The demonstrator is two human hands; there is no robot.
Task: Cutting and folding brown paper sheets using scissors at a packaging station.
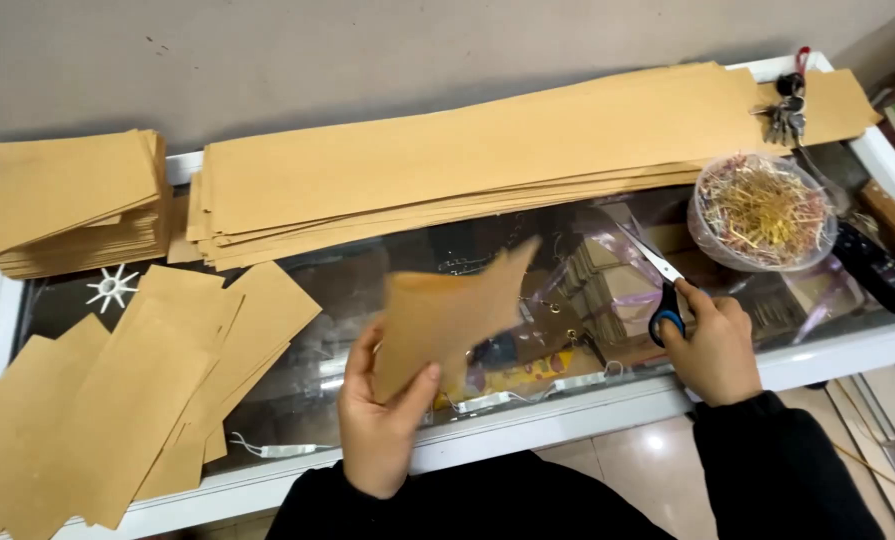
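Now the left hand (pixel 382 425) is pinching a brown paper piece (pixel 447 315), its long axis pointing toward the scissors (pixel 662 290), which the right hand (pixel 712 345) is gripping.

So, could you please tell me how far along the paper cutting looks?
Done: cut pieces lie fanned at the left, with a neat stack behind. In hand: the left hand holds one cut piece; the right hand holds scissors. Left: a thick pile of long strips lies uncut.
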